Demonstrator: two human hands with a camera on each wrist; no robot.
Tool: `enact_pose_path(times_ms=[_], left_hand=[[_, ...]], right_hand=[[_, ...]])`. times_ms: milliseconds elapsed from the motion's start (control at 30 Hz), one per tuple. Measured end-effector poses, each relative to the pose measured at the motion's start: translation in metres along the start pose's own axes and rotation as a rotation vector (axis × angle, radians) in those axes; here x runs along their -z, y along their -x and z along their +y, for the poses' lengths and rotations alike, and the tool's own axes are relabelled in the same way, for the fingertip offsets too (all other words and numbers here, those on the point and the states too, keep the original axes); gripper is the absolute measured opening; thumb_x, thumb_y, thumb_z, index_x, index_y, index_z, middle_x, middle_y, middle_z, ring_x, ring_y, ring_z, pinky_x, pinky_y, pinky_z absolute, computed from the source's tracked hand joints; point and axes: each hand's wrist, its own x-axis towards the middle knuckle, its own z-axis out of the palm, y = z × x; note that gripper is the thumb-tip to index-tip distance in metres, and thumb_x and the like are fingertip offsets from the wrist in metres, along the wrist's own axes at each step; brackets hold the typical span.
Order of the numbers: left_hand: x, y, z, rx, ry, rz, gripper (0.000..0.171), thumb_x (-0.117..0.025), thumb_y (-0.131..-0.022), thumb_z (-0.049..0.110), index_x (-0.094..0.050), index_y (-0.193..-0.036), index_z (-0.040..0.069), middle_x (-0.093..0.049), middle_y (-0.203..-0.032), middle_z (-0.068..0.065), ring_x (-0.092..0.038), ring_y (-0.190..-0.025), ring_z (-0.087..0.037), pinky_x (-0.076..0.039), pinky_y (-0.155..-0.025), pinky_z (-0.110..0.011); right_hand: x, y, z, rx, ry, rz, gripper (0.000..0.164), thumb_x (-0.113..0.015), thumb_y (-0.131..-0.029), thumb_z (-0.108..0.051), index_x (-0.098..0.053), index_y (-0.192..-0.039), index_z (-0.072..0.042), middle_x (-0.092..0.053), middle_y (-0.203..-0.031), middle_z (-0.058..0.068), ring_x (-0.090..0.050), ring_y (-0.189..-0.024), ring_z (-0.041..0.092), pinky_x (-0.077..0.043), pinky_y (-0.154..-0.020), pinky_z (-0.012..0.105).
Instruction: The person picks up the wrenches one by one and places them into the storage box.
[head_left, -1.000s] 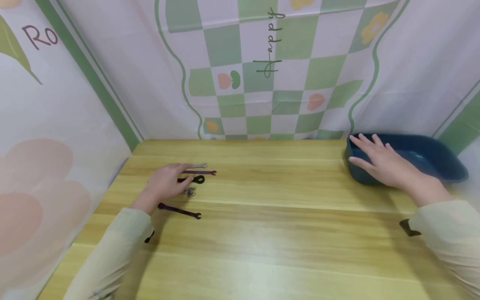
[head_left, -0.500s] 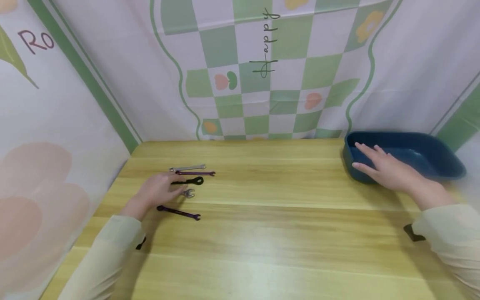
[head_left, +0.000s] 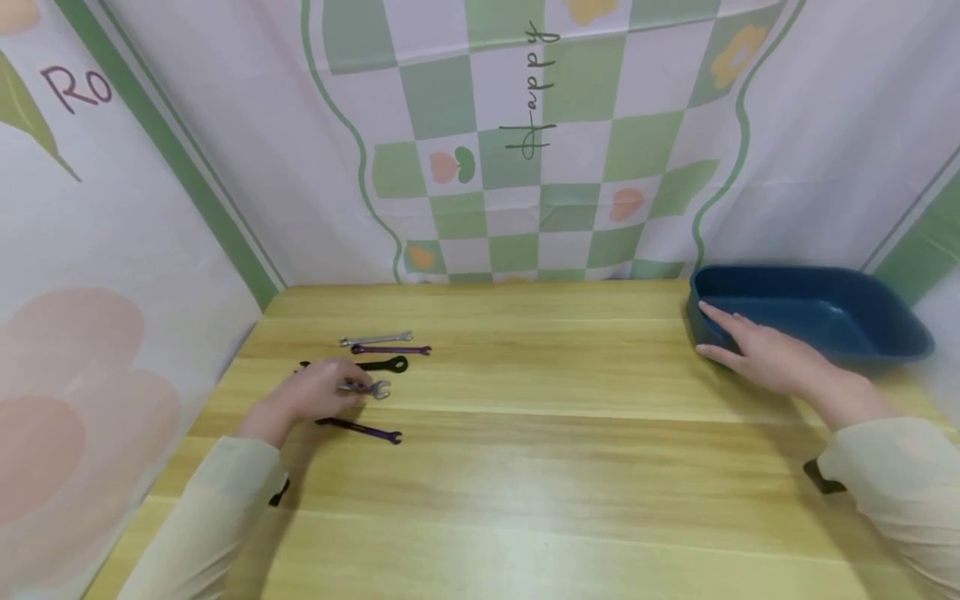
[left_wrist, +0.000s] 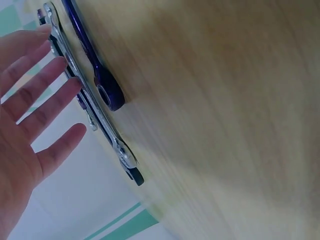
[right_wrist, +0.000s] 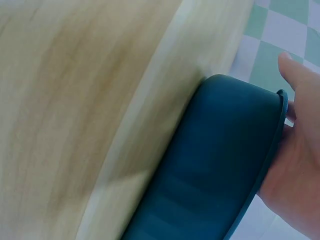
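My left hand (head_left: 318, 393) is over a silver wrench (head_left: 381, 389) at the left of the table in the head view. In the left wrist view its fingers (left_wrist: 50, 107) are spread and fairly straight, tips right at the silver wrench (left_wrist: 82, 82), which lies on the wood. A black wrench (head_left: 390, 364) lies just behind it, and a dark purple wrench (head_left: 367, 431) in front. On the right, my right hand (head_left: 780, 358) lies over the near left side of a dark blue basin (head_left: 892, 350), fingers extended. Its palm is beside the basin's rim (right_wrist: 280, 120) in the right wrist view.
Farther back lie another purple wrench (head_left: 393, 350) and a thin silver wrench (head_left: 375, 339). The wooden table (head_left: 540, 467) ends at a patterned cloth (head_left: 517, 208) along the back. More cloth hangs at the left side.
My left hand has drawn back toward me and lowered to the nearer silver wrench, uncovering the farther wrenches. My right hand has shifted slightly toward the near side of the basin.
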Motion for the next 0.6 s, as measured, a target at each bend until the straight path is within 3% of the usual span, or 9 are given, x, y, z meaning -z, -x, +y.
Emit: enact_pose_path(times_ms=[100, 200, 267, 333, 433, 600], left_hand=[[-0.0003, -0.0005, -0.0001, 0.014, 0.009, -0.015, 0.021, -0.076, -0.091, 0.01, -0.076, -0.112, 0.006, -0.071, -0.112, -0.01, -0.067, -0.104, -0.031, -0.055, -0.092, -0.051], [-0.0019, -0.0006, -0.0006, 0.027, 0.005, -0.022, 0.023, -0.076, -0.09, 0.007, -0.076, -0.113, 0.006, -0.07, -0.113, -0.009, -0.067, -0.104, -0.031, -0.055, -0.092, -0.05], [-0.0026, -0.0007, -0.001, 0.027, -0.003, -0.021, 0.025, -0.076, -0.089, 0.006, -0.076, -0.113, 0.005, -0.07, -0.113, -0.01, -0.067, -0.105, -0.031, -0.055, -0.092, -0.05], [-0.0028, -0.0011, -0.0016, 0.025, -0.013, -0.019, 0.026, -0.076, -0.088, 0.004, -0.076, -0.114, 0.005, -0.07, -0.114, -0.011, -0.067, -0.105, -0.032, -0.055, -0.092, -0.05], [-0.0031, -0.0018, -0.0024, 0.029, -0.02, -0.014, 0.026, -0.076, -0.088, 0.002, -0.076, -0.114, 0.005, -0.07, -0.114, -0.012, -0.067, -0.106, -0.032, -0.055, -0.092, -0.05], [-0.003, -0.0025, -0.0027, 0.024, -0.023, -0.014, 0.025, -0.075, -0.088, 0.0, -0.076, -0.113, 0.004, -0.07, -0.113, -0.012, -0.067, -0.104, -0.032, -0.056, -0.091, -0.048]], right_hand=[[0.0003, 0.0012, -0.0008, 0.017, 0.017, 0.008, 0.092, -0.049, -0.105, -0.055, -0.001, -0.164, -0.004, -0.035, -0.145, 0.046, -0.052, -0.117, 0.06, -0.047, -0.086, 0.068], [-0.0019, 0.0023, -0.0002, 0.037, 0.018, 0.002, 0.09, -0.052, -0.106, -0.047, 0.002, -0.164, -0.005, -0.066, -0.103, 0.035, -0.069, -0.079, 0.04, -0.053, -0.068, 0.053], [-0.0037, 0.0029, 0.0003, 0.049, 0.015, 0.007, 0.088, -0.055, -0.106, -0.038, 0.003, -0.164, -0.006, -0.064, -0.073, 0.018, -0.061, -0.058, 0.026, -0.048, -0.057, 0.044], [-0.0057, 0.0035, 0.0008, 0.061, 0.013, 0.015, 0.086, -0.056, -0.106, -0.029, 0.004, -0.164, -0.007, -0.051, -0.057, 0.003, -0.048, -0.046, 0.017, -0.04, -0.05, 0.038], [-0.0084, 0.0045, 0.0015, 0.089, 0.035, 0.055, 0.085, -0.059, -0.104, -0.019, 0.0, -0.165, -0.006, -0.045, -0.051, 0.001, -0.038, -0.04, 0.015, -0.032, -0.045, 0.033], [-0.0096, 0.0065, -0.0006, 0.154, 0.091, 0.116, 0.084, -0.062, -0.101, -0.01, -0.007, -0.164, -0.002, -0.041, -0.048, -0.002, -0.033, -0.038, 0.013, -0.028, -0.043, 0.029]])
